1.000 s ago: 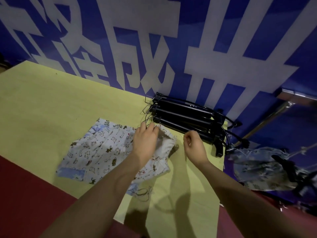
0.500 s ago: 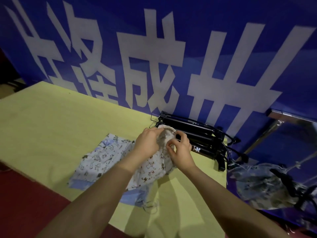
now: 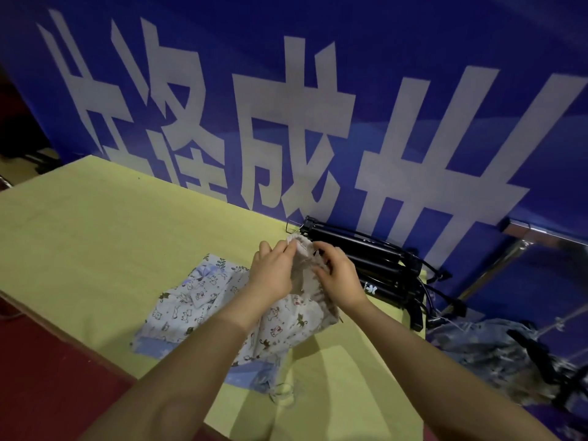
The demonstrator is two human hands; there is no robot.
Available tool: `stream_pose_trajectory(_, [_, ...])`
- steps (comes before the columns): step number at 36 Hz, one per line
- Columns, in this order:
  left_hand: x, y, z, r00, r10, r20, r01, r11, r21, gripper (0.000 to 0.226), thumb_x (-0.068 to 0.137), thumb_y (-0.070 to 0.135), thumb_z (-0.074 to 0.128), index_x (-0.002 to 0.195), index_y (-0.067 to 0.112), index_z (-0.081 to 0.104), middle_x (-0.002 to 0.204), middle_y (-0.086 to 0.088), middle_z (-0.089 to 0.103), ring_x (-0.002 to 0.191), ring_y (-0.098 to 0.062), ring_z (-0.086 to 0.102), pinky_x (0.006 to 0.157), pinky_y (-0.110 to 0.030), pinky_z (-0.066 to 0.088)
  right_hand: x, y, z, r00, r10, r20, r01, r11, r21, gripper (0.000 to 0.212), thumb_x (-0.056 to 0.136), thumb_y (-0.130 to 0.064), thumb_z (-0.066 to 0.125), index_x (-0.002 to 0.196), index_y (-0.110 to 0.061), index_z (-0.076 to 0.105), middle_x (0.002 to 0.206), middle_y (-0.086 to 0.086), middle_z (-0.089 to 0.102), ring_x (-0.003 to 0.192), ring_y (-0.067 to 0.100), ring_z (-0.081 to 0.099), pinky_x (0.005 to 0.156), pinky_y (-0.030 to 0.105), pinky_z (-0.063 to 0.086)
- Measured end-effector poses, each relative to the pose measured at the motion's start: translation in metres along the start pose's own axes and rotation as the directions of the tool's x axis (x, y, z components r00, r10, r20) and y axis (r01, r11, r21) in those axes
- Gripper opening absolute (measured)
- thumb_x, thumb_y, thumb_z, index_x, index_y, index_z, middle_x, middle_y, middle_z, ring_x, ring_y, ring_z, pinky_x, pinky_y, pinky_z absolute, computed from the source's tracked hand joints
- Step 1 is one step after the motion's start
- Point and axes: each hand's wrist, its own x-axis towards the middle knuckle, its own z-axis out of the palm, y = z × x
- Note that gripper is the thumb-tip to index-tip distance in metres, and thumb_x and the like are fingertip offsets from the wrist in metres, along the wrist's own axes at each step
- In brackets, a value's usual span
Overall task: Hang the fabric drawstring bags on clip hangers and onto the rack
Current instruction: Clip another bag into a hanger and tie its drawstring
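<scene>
Cotton bag (image 3: 296, 316) rim pinched by left hand (image 3: 274, 271), right hand (image 3: 338, 278), table edge (image 3: 422, 316) near

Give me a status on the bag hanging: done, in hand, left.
Done: at least one patterned bag already hangs on a clip hanger at the right. In hand: the left hand and right hand both grip the gathered top of a beige printed bag, lifted off the yellow table, not yet clipped. Left: more bags in the pile, and the stack of black hangers lies unused.
</scene>
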Motion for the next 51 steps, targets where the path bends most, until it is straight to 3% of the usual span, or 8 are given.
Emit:
stream_pose_trajectory(4, [0.001, 0.003, 0.000, 1.000, 0.014, 0.021, -0.015, 0.998, 0.059, 0.077, 0.086, 0.007, 0.053, 0.150, 0.015, 0.011, 0.142, -0.003, 0.033, 0.117, -0.030, 0.036, 0.094, -0.035, 0.036, 0.005, 0.001, -0.002, 0.993, 0.035, -0.117, -0.035, 0.999, -0.005, 0.040, 0.093, -0.002, 0.051, 0.130, -0.016, 0.048, 0.115, -0.010, 0.046, 0.104, 0.001, 0.045, 0.083, 0.002, 0.034])
stream_pose_trajectory(10, [0.009, 0.007, 0.009, 1.000, 0.015, -0.019, -0.014, 0.998, 0.064, 0.065, 0.085, 0.006, 0.058, 0.142, 0.016, 0.028, 0.135, -0.005, 0.037, 0.114, -0.029, 0.046, 0.082, -0.036, 0.044, 0.014, 0.018, 0.003, 0.991, 0.128, 0.041, -0.119, 0.980, -0.161, 0.017, 0.091, -0.012, 0.055, 0.108, -0.013, 0.059, 0.107, 0.002, 0.057, 0.096, 0.016, 0.054, 0.081, 0.030, 0.048])
stream_pose_trajectory(18, [0.036, 0.021, 0.016, 0.999, -0.031, 0.011, 0.031, 0.999, 0.008, 0.054, 0.087, 0.006, 0.049, 0.138, 0.014, 0.034, 0.133, -0.006, 0.039, 0.115, -0.028, 0.047, 0.081, -0.036, 0.043, 0.028, 0.034, -0.011, 0.978, 0.207, -0.022, -0.208, 0.968, -0.141, 0.021, 0.095, -0.030, 0.050, 0.109, -0.016, 0.059, 0.106, -0.001, 0.057, 0.089, 0.014, 0.056, 0.080, 0.037, 0.051])
stream_pose_trajectory(24, [0.070, 0.029, 0.020, 0.999, -0.038, 0.023, 0.039, 0.999, -0.035, 0.053, 0.089, 0.007, 0.045, 0.140, 0.013, 0.035, 0.134, -0.006, 0.040, 0.110, -0.028, 0.052, 0.071, -0.035, 0.039, 0.068, 0.068, -0.031, 0.941, 0.339, 0.022, -0.299, 0.857, -0.420, 0.031, 0.091, -0.016, 0.049, 0.120, -0.005, 0.053, 0.123, 0.014, 0.054, 0.110, 0.032, 0.053, 0.092, 0.041, 0.045])
stream_pose_trajectory(33, [0.106, 0.025, 0.043, 0.997, -0.037, 0.065, 0.037, 0.999, 0.001, 0.053, 0.087, 0.006, 0.047, 0.138, 0.013, 0.037, 0.132, -0.006, 0.042, 0.106, -0.028, 0.055, 0.071, -0.033, 0.042, 0.122, 0.123, -0.048, 0.898, 0.408, 0.162, -0.186, 0.687, -0.702, 0.057, 0.092, -0.021, 0.053, 0.141, -0.007, 0.027, 0.141, 0.015, 0.040, 0.129, 0.034, 0.038, 0.106, 0.041, 0.031])
stream_pose_trajectory(41, [0.127, 0.023, 0.057, 0.996, -0.068, 0.060, 0.066, 0.997, 0.027, 0.051, 0.087, 0.008, 0.045, 0.137, 0.014, 0.038, 0.131, -0.005, 0.043, 0.107, -0.026, 0.055, 0.074, -0.032, 0.043, 0.133, 0.150, -0.037, 0.932, 0.332, 0.146, -0.051, 0.519, -0.853, 0.055, 0.089, -0.019, 0.058, 0.137, -0.007, 0.033, 0.133, 0.015, 0.040, 0.123, 0.033, 0.038, 0.106, 0.039, 0.030])
stream_pose_trajectory(46, [0.126, 0.023, 0.063, 0.998, -0.055, 0.036, 0.052, 0.995, 0.083, 0.051, 0.088, 0.006, 0.043, 0.138, 0.013, 0.034, 0.132, -0.005, 0.043, 0.117, -0.026, 0.044, 0.087, -0.031, 0.041, 0.144, 0.150, -0.045, 0.912, 0.385, 0.142, -0.148, 0.630, -0.762, 0.048, 0.085, -0.018, 0.063, 0.127, -0.007, 0.042, 0.125, 0.014, 0.050, 0.116, 0.033, 0.047, 0.098, 0.038, 0.036])
stream_pose_trajectory(51, [0.119, 0.019, 0.062, 0.997, -0.082, 0.008, 0.081, 0.993, 0.090, 0.050, 0.090, 0.002, 0.046, 0.137, 0.012, 0.033, 0.134, -0.007, 0.042, 0.119, -0.025, 0.041, 0.090, -0.030, 0.038, 0.136, 0.139, -0.050, 0.929, 0.347, 0.130, -0.167, 0.704, -0.690, 0.040, 0.085, -0.009, 0.060, 0.119, -0.008, 0.039, 0.113, 0.013, 0.057, 0.099, 0.032, 0.057, 0.076, 0.033, 0.035])
